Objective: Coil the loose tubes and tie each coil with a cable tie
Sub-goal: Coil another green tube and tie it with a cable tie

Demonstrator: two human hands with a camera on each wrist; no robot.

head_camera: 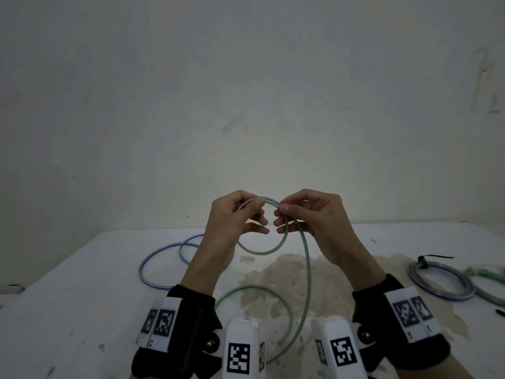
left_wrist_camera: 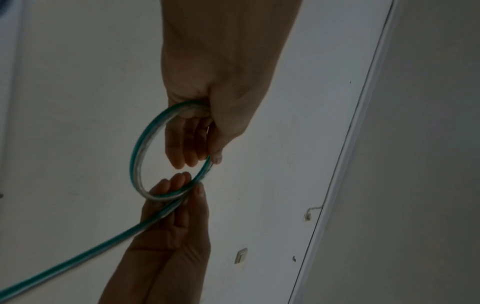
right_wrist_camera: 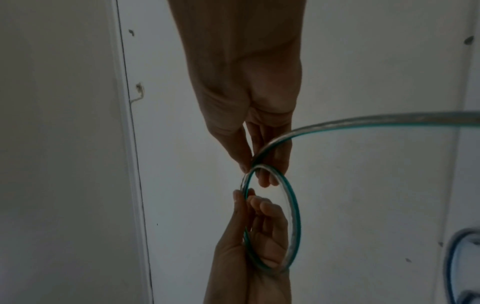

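Approx. halfway. Right of stain (head_camera: 314, 283) on table (head_camera: 68, 310): two coils done, blue coil (head_camera: 440, 280) w/ cable tie (head_camera: 434, 257), green coil (head_camera: 489, 285) beside it. Above stain: left hand (head_camera: 235, 214) and right hand (head_camera: 308, 212) pinching first loop of green tube (head_camera: 307, 263), rest trailing loose. Left of stain: blue tube (head_camera: 161, 258) not yet coiled.

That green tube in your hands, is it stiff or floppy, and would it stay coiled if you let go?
Probably springy, not limp: the green tube hangs from the right hand in one smooth arc, without kinks. It likely uncoils if released, since both that hand and the left hand pinch the single loop. It looks light.
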